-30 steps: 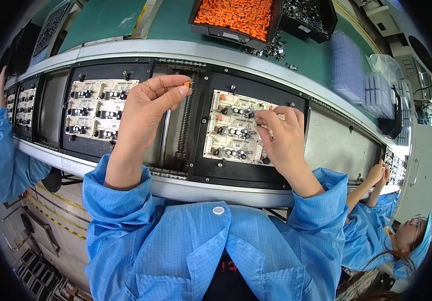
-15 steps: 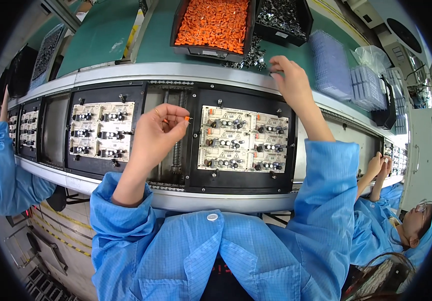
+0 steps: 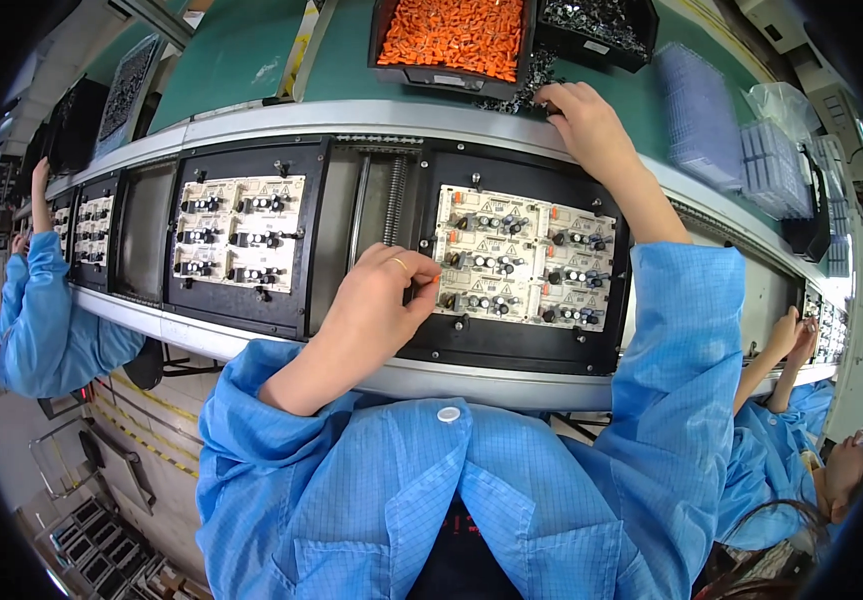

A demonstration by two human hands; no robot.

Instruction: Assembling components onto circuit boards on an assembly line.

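Observation:
My left hand [image 3: 376, 310] is closed in a pinch at the left edge of a panel of cream circuit boards [image 3: 539, 268]. A small orange component [image 3: 436, 281] shows at its fingertips. Black cylinders and other small parts stand on the boards, which lie in a black carrier frame [image 3: 521, 350]. Beyond the carrier, my right hand [image 3: 594, 130] reaches to a loose heap of small dark components [image 3: 519, 98] on the green bench. Its fingers are curled together at the heap's right side; what is between the tips is too small to make out.
A black bin of orange components [image 3: 451, 38] and a black bin of dark parts [image 3: 596, 28] stand behind the metal rail [image 3: 351, 118]. Clear plastic trays [image 3: 696, 120] are stacked at right. Another carrier [image 3: 241, 235] sits left. Co-workers' hands [image 3: 791, 335] are at both sides.
My left hand has come nearer and rightward with the orange component, to the board panel's left edge. My right hand has lowered its fingers to the dark heap. The whole view has shifted slightly.

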